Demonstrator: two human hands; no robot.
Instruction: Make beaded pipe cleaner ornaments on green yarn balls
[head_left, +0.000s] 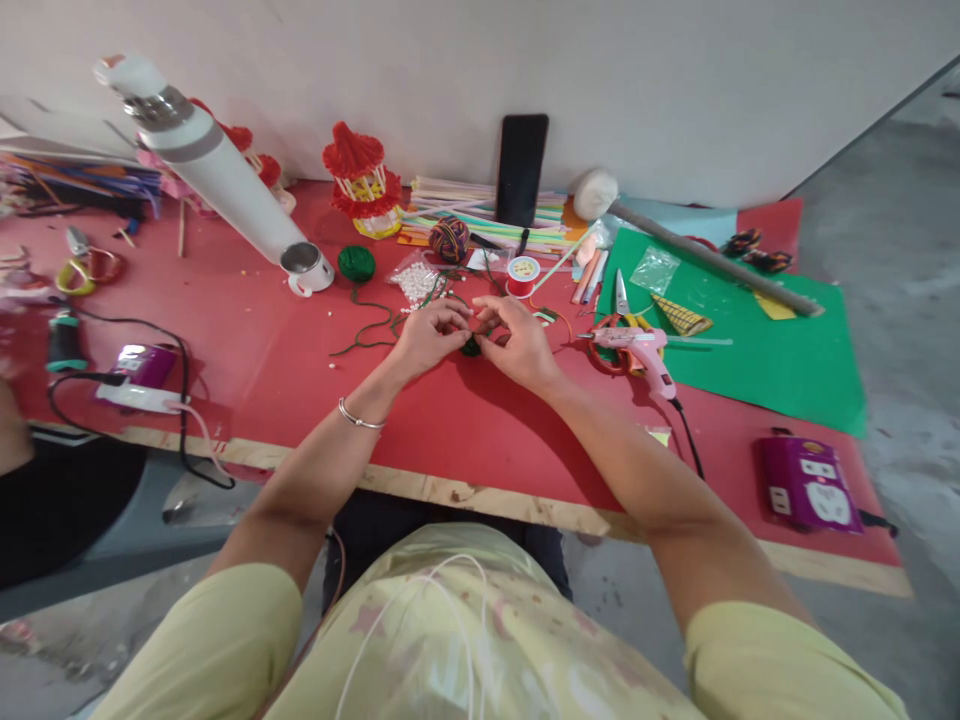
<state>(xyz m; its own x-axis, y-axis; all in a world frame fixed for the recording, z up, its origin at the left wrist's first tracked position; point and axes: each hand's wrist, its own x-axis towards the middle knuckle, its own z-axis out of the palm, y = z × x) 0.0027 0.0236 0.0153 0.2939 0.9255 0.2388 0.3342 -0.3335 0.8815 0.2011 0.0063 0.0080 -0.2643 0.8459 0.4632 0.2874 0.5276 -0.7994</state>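
Note:
Both my hands meet at the middle of the red table (247, 350), pinching a small dark green yarn piece (471, 347) between them. My left hand (429, 337) has its fingers curled on the piece's left side; a bangle is on that wrist. My right hand (516, 345) grips it from the right, fingers closed. A green yarn strand (371, 328) trails left to a green yarn ball (355, 263). A bag of white beads (417, 280) and a red thread spool (523, 275) lie just beyond my hands.
A pink glue gun (646, 360) and scissors (621, 300) lie to the right on a green sheet (787, 350). A white bottle (210, 165), red lantern craft (363, 182), phone (521, 168), straws (457, 205), multicolour yarn ball (449, 239) and purple power strips (808, 485) are around.

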